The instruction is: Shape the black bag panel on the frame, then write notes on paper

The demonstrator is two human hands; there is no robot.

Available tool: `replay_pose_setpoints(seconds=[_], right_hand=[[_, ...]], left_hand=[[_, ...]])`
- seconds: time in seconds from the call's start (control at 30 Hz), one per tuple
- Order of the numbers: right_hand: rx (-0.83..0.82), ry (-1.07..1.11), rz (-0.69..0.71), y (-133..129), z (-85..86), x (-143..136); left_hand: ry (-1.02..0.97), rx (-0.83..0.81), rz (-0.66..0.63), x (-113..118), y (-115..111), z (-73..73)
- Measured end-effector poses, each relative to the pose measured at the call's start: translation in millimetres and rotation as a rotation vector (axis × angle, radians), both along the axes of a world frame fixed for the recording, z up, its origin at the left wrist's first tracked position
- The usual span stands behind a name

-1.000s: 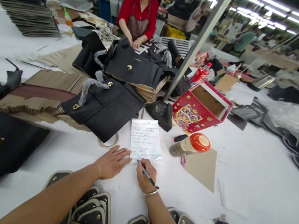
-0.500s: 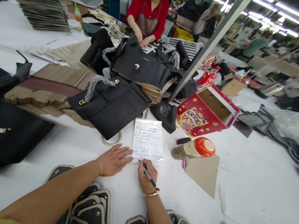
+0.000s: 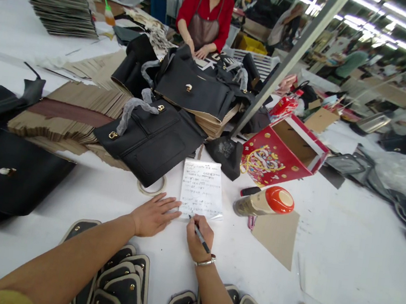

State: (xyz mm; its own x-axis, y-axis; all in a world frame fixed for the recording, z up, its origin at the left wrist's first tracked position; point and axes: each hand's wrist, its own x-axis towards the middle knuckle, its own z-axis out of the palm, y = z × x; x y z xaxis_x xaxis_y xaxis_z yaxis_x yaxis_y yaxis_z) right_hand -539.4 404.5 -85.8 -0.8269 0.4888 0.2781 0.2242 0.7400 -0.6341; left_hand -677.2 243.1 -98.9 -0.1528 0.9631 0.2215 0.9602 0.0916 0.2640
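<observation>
A notepad (image 3: 202,187) covered in handwriting lies on the white table in the middle of the view. My right hand (image 3: 199,238) is closed around a dark pen (image 3: 201,238), whose tip meets the lower edge of the page. Flat on the table, my left hand (image 3: 156,216) has its fingers spread, with the fingertips at the notepad's lower left edge. A roll of tape (image 3: 151,191) lies just above my left hand, partly under a black bag (image 3: 152,140). To the right of the notepad is a bottle with an orange-red lid (image 3: 279,200).
Black flap pieces (image 3: 125,292) are piled along the near edge. A metal pole (image 3: 291,63) rises from a dark base beside a red box (image 3: 278,155). Across the table a person in red (image 3: 207,12) handles black bags. Stacked brown pieces (image 3: 61,112) lie left.
The whole view has shifted slightly. Both hands keep nearly the same place at the notepad, and the person across the table has moved their hands a little.
</observation>
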Motion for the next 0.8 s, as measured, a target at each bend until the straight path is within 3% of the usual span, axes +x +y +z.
replay_pose_setpoints(seconds=[0.8], right_hand=[[0.062, 0.025, -0.004, -1.2, -0.1, -0.1]], left_hand=[[-0.023, -0.023, -0.005, -0.5, 0.1, -2.4]])
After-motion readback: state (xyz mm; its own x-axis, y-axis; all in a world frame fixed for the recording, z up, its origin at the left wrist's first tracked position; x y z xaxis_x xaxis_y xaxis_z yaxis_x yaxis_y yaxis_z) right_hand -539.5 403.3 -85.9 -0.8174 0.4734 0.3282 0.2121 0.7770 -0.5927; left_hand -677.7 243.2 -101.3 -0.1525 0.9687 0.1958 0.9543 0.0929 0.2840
